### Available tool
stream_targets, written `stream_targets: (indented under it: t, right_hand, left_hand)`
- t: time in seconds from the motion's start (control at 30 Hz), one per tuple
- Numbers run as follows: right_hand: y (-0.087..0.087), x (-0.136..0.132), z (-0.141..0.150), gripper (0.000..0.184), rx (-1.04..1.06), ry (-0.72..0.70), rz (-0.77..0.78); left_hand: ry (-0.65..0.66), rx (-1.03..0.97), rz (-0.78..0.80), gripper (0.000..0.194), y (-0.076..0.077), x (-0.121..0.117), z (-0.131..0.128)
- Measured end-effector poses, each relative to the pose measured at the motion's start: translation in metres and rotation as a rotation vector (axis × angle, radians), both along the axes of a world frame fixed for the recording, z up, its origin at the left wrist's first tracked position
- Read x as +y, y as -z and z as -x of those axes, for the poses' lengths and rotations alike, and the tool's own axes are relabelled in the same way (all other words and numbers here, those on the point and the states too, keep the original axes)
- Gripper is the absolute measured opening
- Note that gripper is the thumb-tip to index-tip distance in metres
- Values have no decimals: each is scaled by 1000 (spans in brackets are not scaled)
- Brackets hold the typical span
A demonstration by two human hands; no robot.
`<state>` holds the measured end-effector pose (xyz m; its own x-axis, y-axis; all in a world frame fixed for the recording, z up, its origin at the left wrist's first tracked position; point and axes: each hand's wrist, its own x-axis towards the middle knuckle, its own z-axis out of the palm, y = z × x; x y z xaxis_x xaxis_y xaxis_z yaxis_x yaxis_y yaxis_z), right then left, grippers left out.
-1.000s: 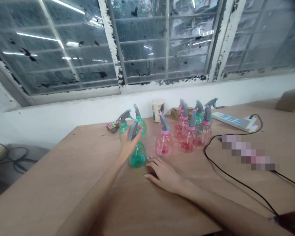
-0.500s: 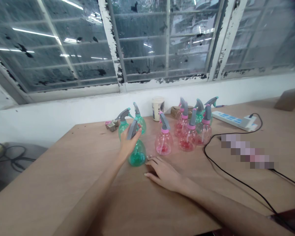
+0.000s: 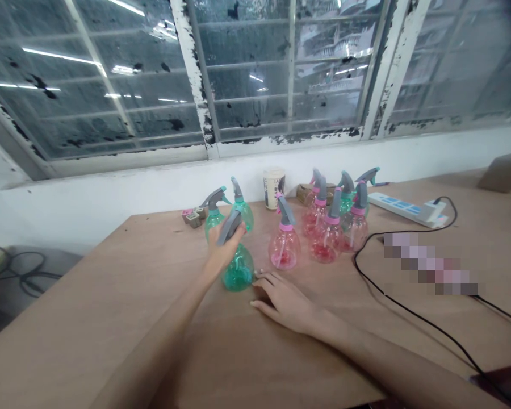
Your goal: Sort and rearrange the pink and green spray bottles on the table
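Note:
My left hand (image 3: 222, 243) is wrapped round the neck of a green spray bottle (image 3: 237, 274), whose grey spray head sticks up above the fingers. The bottle is see-through, with darker green in its lower part. My right hand (image 3: 281, 298) rests on the table just right of that bottle, fingers apart and holding nothing. Two more green spray bottles, a left one (image 3: 213, 218) and a right one (image 3: 246, 216), stand behind my left hand. A pink spray bottle (image 3: 284, 250) stands beyond my right hand.
Several pink spray bottles (image 3: 323, 247) and green ones (image 3: 346, 201) cluster to the right. A paper cup (image 3: 273, 190) and small blocks (image 3: 195, 217) stand near the wall. A white power strip (image 3: 398, 207) and black cable (image 3: 383, 292) lie on the table (image 3: 111, 318) at right.
The green spray bottle in my left hand has tilted slightly, its base shifting a little. My right hand has hardly moved.

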<state>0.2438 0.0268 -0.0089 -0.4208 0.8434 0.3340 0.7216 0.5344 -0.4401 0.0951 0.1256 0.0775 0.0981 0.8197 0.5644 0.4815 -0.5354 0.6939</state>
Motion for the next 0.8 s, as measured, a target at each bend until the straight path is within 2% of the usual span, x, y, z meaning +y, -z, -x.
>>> stream_targets:
  t: [0.17,0.27,0.37,0.5,0.63,0.8]
  right_hand:
    - [-1,0,0,32,3,0,5]
    - [-1,-1,-1,33,10,-7,17]
    - [-2,-1,-1,31,12,-4,31]
    - [-2,-1,-2,27,28,-2,39]
    - [-1,1,-1,30,42,-12,48]
    - [-3,3,0,32,32,-8,47]
  left_hand:
    - [15,1,25,25,-1,0,1]
    - [56,-55,11,20,3,4,2]
    - [91,-126,-2,23,9,9,-1]
    - [57,-93,-17,28,12,19,-13]
    - [-8,-47,-68,29,13,43,-35]
    - [-9,-49,-154,29,16,90,-71]
